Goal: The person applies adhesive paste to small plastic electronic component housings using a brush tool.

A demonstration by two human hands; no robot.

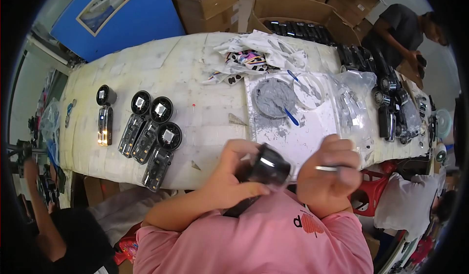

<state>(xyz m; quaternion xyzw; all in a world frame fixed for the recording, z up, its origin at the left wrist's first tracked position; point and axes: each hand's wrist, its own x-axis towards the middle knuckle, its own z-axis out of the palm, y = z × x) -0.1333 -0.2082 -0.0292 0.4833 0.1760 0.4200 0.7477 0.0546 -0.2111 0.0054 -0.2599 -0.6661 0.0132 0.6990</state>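
Here, one black device [269,165] in left hand [225,180], four units [157,169] table-left.

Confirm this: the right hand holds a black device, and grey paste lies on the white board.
Wrong hand: the head view shows the left hand holding the black device. Grey paste does lie on the white board.

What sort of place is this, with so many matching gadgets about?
Probably a small assembly or repair workshop: similar black devices lie grouped on a long worktable, near grey paste, with open cardboard boxes beyond.
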